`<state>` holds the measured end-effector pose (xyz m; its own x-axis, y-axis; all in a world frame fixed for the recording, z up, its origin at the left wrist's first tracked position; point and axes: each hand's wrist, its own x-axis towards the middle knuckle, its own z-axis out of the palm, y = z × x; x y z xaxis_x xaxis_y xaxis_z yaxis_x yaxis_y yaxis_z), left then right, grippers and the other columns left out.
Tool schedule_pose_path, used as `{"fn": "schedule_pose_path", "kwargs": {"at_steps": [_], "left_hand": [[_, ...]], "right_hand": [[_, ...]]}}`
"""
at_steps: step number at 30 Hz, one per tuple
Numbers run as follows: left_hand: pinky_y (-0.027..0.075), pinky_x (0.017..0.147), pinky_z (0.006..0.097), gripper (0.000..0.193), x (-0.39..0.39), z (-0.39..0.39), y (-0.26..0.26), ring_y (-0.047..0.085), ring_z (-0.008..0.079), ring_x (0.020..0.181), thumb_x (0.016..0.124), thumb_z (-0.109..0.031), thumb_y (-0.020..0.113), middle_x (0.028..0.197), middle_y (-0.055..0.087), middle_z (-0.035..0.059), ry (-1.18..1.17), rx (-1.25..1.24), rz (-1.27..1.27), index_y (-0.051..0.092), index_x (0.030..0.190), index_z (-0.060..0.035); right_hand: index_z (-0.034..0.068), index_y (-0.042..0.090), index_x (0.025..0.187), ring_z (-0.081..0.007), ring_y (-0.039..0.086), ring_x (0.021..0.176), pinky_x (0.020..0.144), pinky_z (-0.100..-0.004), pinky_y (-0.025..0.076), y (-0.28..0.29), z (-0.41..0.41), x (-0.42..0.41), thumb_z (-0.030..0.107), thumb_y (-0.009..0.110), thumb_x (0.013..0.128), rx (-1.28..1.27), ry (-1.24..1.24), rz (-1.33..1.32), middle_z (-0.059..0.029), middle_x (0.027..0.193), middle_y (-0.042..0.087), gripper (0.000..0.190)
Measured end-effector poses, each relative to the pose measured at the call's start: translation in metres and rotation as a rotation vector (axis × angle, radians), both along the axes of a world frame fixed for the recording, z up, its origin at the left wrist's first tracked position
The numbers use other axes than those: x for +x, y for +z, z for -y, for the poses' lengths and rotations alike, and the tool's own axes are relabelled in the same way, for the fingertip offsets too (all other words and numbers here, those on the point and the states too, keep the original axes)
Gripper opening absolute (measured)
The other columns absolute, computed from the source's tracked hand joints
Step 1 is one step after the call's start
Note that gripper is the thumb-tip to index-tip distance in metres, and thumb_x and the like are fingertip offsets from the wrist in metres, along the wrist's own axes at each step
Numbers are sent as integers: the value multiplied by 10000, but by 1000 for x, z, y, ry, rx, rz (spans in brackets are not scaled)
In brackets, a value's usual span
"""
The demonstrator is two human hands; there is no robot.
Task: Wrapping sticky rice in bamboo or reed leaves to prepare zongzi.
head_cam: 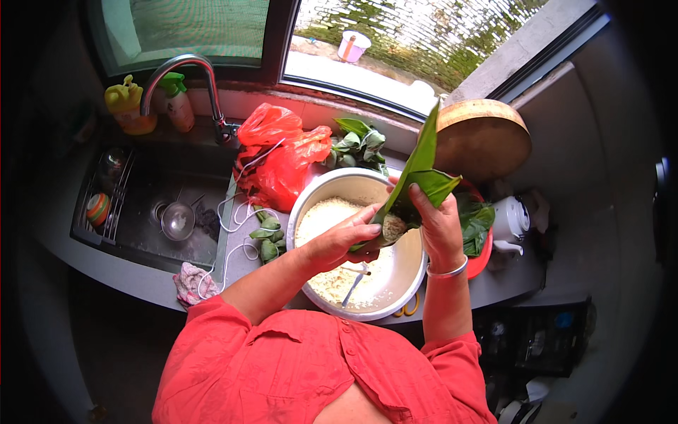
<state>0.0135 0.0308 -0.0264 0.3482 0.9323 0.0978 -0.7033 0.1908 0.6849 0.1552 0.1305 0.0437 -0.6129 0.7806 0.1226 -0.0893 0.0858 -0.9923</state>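
My left hand (344, 238) cups a folded green leaf cone (378, 233) from below, its thumb along the rim. Rice (393, 228) fills the cone's mouth. On the cone's other side, my right hand (438, 222) grips the leaves, thumb pressed on a flap, while a long leaf end points up towards the window. Beneath both hands stands a large metal basin (302, 212) holding loose white rice (323, 217) and a spoon (352, 290). Tied leaf-wrapped bundles (360, 146) lie behind the basin, and more (269, 238) lie at its left beside white string (228, 228).
Left is a sink (159, 185) with a small metal bowl (178, 221) and a tap (212, 90). Red plastic bags (280, 164) lie behind the basin's left rim. At right are a round wooden board (479, 140), a red basin (484, 254) of leaves and a white kettle (511, 217).
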Motion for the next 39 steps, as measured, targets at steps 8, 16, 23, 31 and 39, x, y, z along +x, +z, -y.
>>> {"fn": "schedule_pose_path", "kwargs": {"at_steps": [8, 16, 23, 31, 39], "left_hand": [[332, 494, 195, 619, 2, 0, -3, 409, 68, 556, 828, -379, 547, 767, 454, -5, -97, -36, 115, 306, 1330, -107], [378, 533, 215, 570, -3, -1, -17, 485, 99, 678, 822, -383, 546, 982, 514, 55, -117, 21, 288, 356, 1281, -103], [405, 578, 234, 558, 3, -5, -23, 524, 130, 752, 823, -411, 542, 1082, 543, 106, -140, 35, 286, 428, 1236, -54], [345, 544, 244, 471, 6, -2, -18, 414, 107, 576, 836, -412, 526, 785, 483, 37, -97, 41, 269, 462, 1140, -59], [389, 608, 268, 466, 6, 5, -10, 475, 132, 688, 849, -403, 533, 821, 514, 54, 52, -140, 311, 476, 1140, -44]], "right_hand": [[167, 594, 1082, -319, 283, 1313, 1047, -456, 234, 95, 28, -19, 72, 680, 647, 1520, -15, 547, -98, 1393, 353, 454], [99, 507, 1164, -248, 410, 1227, 1040, -438, 227, 86, 9, 4, 240, 754, 666, 1128, -195, 257, -109, 1281, 481, 573], [-45, 364, 1300, -208, 450, 1186, 1012, -332, 315, 13, -5, 22, 219, 614, 841, -296, 356, 25, -127, 1273, 484, 585], [-20, 556, 1107, -98, 561, 928, 817, -271, 458, 23, 5, 5, 118, 573, 882, -247, 301, -16, -37, 1023, 609, 264], [3, 602, 1055, -90, 558, 853, 757, -275, 477, 31, 9, 3, 105, 551, 894, 52, 385, 153, -21, 897, 625, 197]]}}
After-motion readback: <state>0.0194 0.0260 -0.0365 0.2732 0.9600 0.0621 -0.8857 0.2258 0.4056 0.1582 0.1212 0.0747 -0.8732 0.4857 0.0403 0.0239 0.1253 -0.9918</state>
